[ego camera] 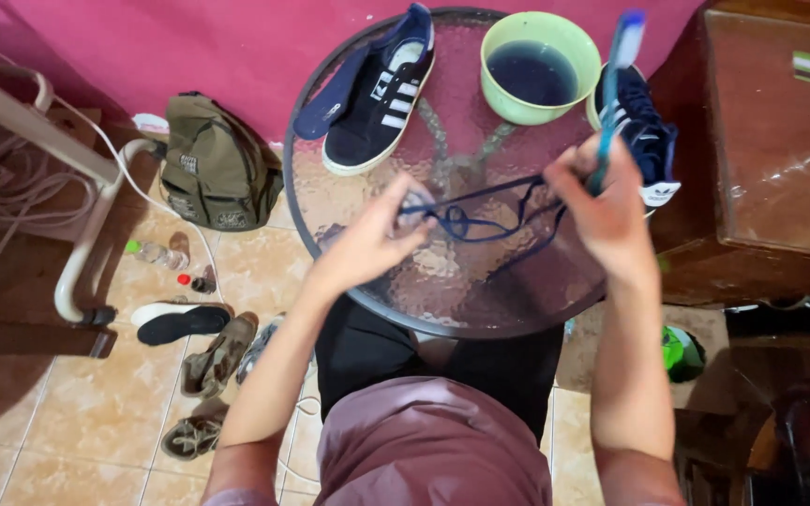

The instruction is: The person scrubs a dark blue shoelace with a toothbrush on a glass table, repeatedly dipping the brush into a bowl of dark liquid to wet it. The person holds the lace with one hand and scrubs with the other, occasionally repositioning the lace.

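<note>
Seated close at a round glass counter [367, 281], the person's left hand [372, 239] pinches a dark blue shoelace [480, 220] taut while the right hand [602, 201] grips lace and blue toothbrush [611, 84]; keeping tension looks wise, green bowl [536, 66] far behind.

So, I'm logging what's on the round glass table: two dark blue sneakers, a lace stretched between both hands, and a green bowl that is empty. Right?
Not quite: the head view shows the green bowl holds dark liquid rather than being empty. The rest stands: two dark blue sneakers on the glass table, and the lace between the left hand and right hand.
</note>
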